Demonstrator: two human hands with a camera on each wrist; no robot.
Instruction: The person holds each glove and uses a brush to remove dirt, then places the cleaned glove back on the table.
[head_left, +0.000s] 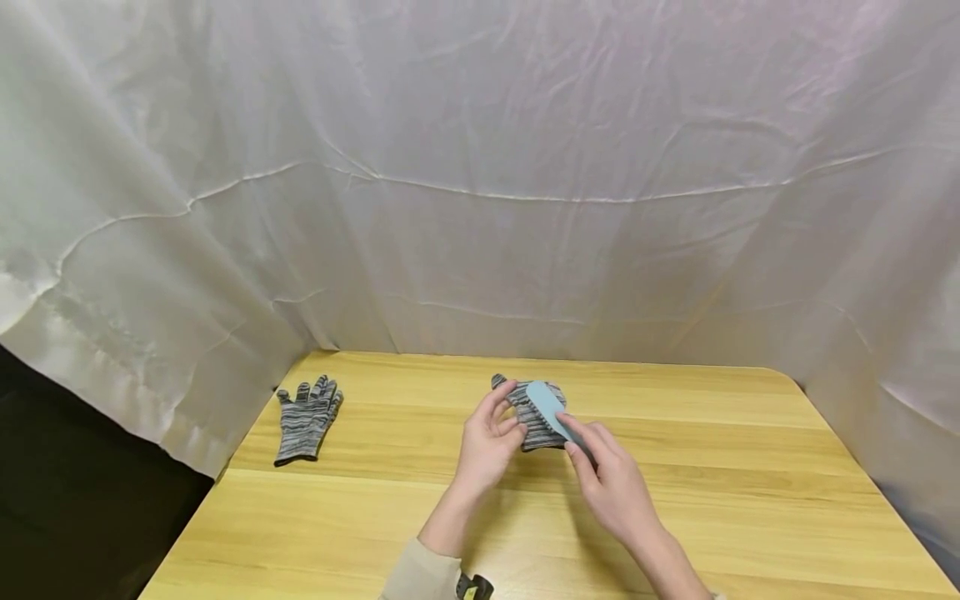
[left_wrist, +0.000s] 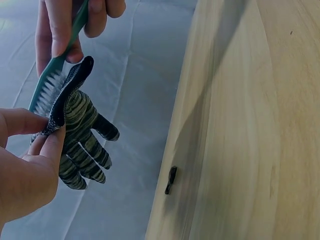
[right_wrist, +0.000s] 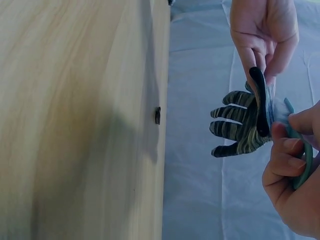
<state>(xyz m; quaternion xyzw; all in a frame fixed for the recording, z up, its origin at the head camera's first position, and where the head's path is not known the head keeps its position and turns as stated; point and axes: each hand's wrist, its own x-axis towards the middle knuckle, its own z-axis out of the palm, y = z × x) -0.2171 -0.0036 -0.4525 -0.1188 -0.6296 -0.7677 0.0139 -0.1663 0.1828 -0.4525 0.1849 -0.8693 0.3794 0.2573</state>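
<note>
In the head view my left hand [head_left: 487, 442] holds a grey-and-black striped knit glove [head_left: 532, 435] over the table. In the left wrist view its thumb and fingers pinch the glove near the dark cuff [left_wrist: 59, 107], and the glove's fingers hang away from it. My right hand [head_left: 611, 483] grips the handle of a blue-green brush [head_left: 545, 402]. The brush's pale bristles [left_wrist: 49, 92] lie against the glove's fabric beside the cuff. In the right wrist view the right hand's fingers [right_wrist: 290, 155] curl round the brush handle.
A second striped glove [head_left: 306, 423] lies flat at the left of the wooden table [head_left: 750, 483], fingers pointing away. Pale curtains [head_left: 480, 250] hang behind the table and along its sides. The wrist views show a small dark item [left_wrist: 171, 180] near the table's edge.
</note>
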